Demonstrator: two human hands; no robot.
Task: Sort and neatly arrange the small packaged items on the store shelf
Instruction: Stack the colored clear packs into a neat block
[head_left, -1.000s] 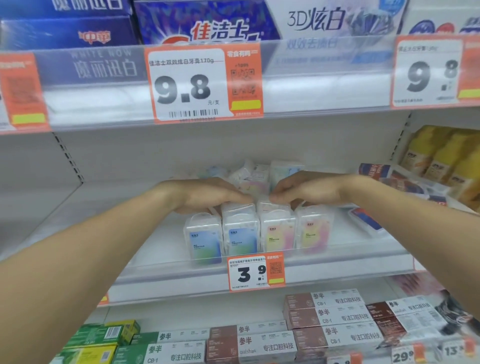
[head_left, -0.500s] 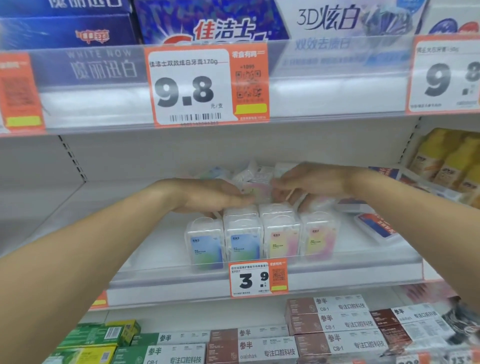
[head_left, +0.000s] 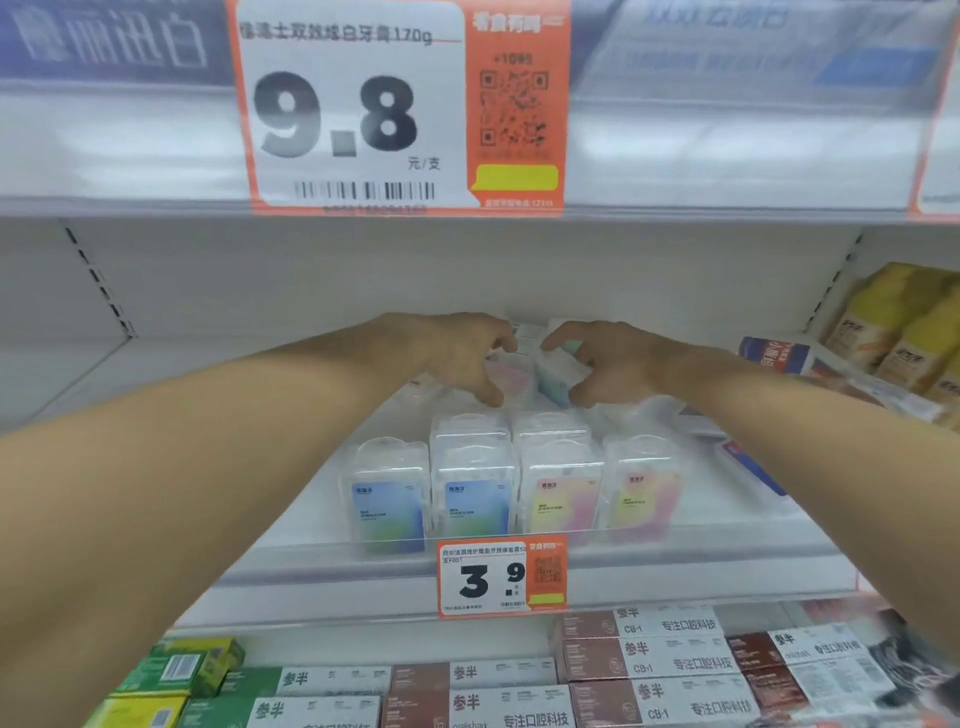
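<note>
Left hand (head_left: 462, 358) curled over a pinkish pack (head_left: 506, 376) at the back of the shelf (head_left: 727, 525), thumb under, fingers on top, so it looks like a grip on it. Right hand (head_left: 597, 364) same pose on a blue-green pack (head_left: 558, 379) just beside it, thumb low, fingers over the top edge. Both packs sit tilted, not upright, which is probably why they're being taken: loose strays behind the tidy stock.

Front row (head_left: 511, 493): four clear packs standing upright, side by side against the clear lip (head_left: 311, 558), two blue on the left, two yellow-pink on the right. Grouped by colour, faces forward, so the strays likely go behind their match. More packs stand right behind the middle two.

3.9 price tag (head_left: 501, 574) clipped to the lip below the row. Flat packets (head_left: 779, 358) lie at the shelf's right end. Boxes (head_left: 644, 654) on the shelf below
</note>
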